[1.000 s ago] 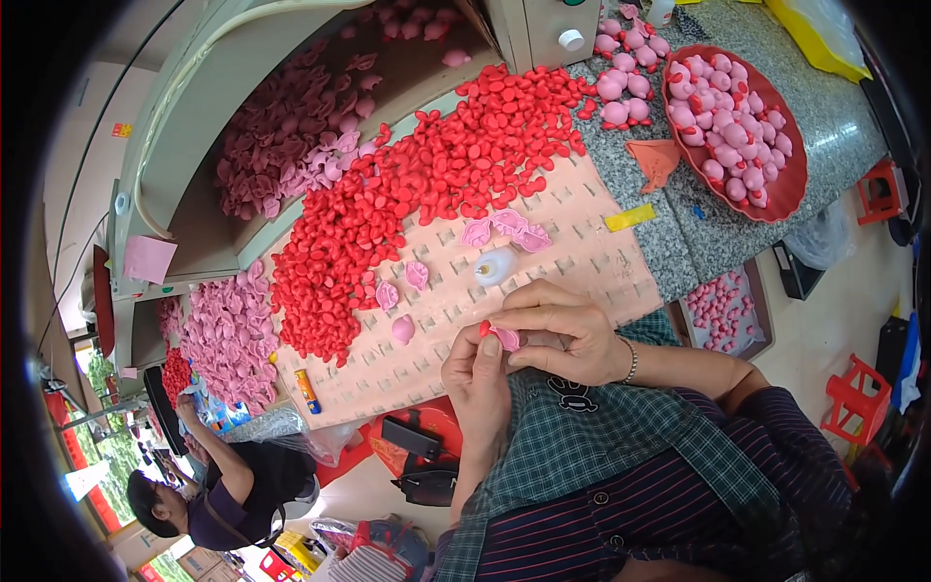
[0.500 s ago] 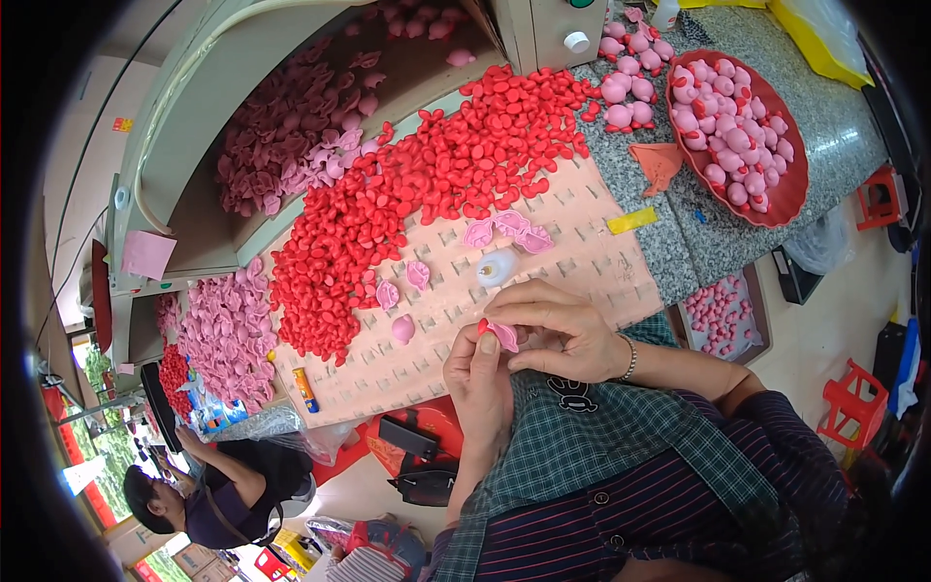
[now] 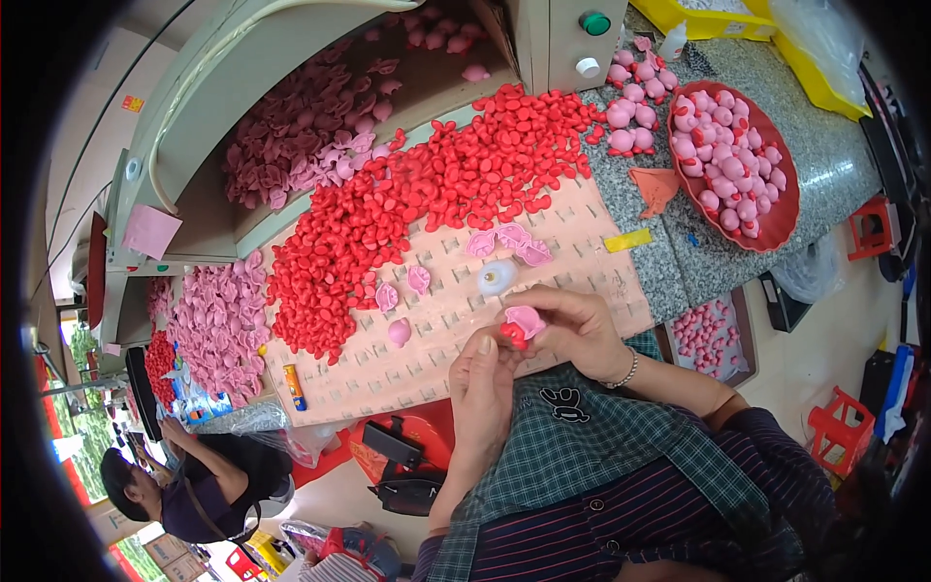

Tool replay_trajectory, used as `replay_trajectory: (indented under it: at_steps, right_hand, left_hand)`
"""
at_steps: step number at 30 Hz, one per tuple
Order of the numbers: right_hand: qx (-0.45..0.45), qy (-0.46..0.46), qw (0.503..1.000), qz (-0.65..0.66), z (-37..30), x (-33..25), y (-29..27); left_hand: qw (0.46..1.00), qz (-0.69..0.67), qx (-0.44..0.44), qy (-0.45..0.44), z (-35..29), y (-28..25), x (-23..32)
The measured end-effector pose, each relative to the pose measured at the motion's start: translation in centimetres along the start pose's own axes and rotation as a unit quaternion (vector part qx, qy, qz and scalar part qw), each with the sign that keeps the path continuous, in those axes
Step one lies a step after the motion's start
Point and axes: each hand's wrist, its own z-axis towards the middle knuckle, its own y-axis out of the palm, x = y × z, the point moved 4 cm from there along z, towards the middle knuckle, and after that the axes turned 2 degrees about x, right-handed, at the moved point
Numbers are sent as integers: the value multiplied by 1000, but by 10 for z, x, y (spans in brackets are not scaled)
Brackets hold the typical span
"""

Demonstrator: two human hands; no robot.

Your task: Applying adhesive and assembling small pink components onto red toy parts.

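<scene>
Fingers of both hands, left hand (image 3: pixel 482 380) and right hand (image 3: pixel 570 328), pinch a small red piece (image 3: pixel 512 334) against a pink shell (image 3: pixel 527 319), mid-fitting; pressing home seems next; red pile (image 3: pixel 427 194) at eleven o'clock, pink bowl (image 3: pixel 782 208) at two.
</scene>
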Motion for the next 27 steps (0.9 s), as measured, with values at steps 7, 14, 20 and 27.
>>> replay_trajectory:
  at_steps: [7, 14, 20, 27]
  right_hand:
    - [25, 50, 970, 236, -1, -8, -15]
    - [6, 56, 955, 292, -12, -4, -25]
    - [1, 110, 936, 336, -10, -5, -22]
    - [7, 125, 916, 382, -7, -5, -21]
  left_hand:
    - [903, 336, 149, 222, 3, -12, 9]
    - [839, 441, 96, 304, 40, 6, 11]
    - [931, 295, 82, 201, 53, 1, -6]
    - [966, 167, 54, 192, 31, -5, 5]
